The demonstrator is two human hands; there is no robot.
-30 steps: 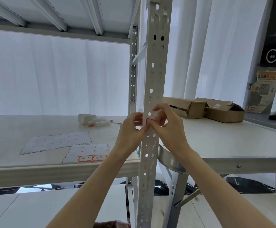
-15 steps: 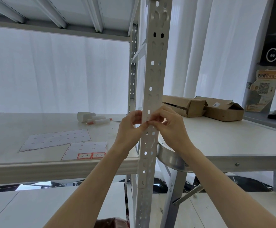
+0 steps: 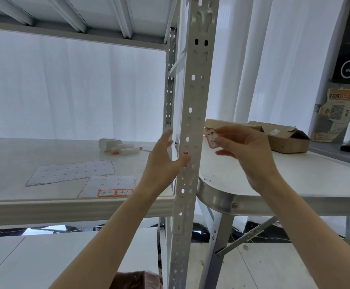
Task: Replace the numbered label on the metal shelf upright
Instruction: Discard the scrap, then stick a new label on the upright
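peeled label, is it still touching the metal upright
Apart. The head view shows the peeled label in the right hand, with a visible gap to the upright.

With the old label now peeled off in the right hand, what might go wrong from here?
1. A red scrap remains on the upright; a new label pressed over it may sit unevenly.
2. The peeled label clings to the right hand fingertips and may be hard to shake off.
3. The upright's holes leave little flat surface, so the replacement could bridge a hole and lift.

I saw a white label (image 3: 212, 139) edged in red with black handwriting, a pale grey upright (image 3: 193, 113) dotted with holes, and brown boxes (image 3: 284, 138).
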